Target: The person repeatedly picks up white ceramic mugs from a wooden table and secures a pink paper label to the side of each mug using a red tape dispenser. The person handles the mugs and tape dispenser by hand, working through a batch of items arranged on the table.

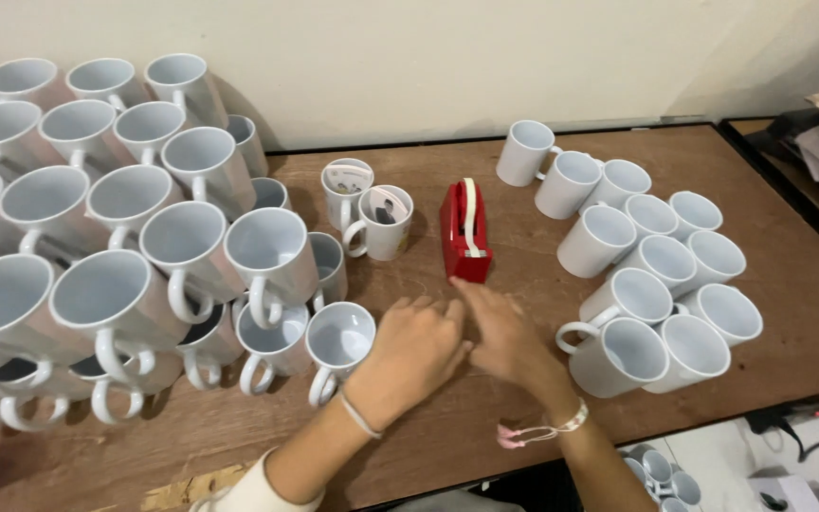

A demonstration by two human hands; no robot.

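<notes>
The person is leaning over a brown wooden table (542, 417) with both hands resting close together near its front edge. The left hand (416, 349) is lying knuckles up, fingers curled loosely and holding nothing that I can see. The right hand (504, 334) is lying just beside it, touching it at the fingers, with the fingertips stretching toward a red tape dispenser (465, 231). The dispenser is standing upright near the middle of the table, just beyond the right fingertips, with a pale strip of tape running over its top. Neither hand is gripping anything; whether something small is sitting beneath the palms I cannot tell.

A single white mug (338, 343) is standing just beside the left hand, handle facing the table's front edge. Behind it a large stack of white mugs (97, 228) is piling up on the left, lying on their sides with mouths facing us. Two upright mugs (368, 209) with something inside them are standing behind the hands, left of the dispenser. On the right a cluster of mugs (651, 275) is resting on the table, tilted.
</notes>
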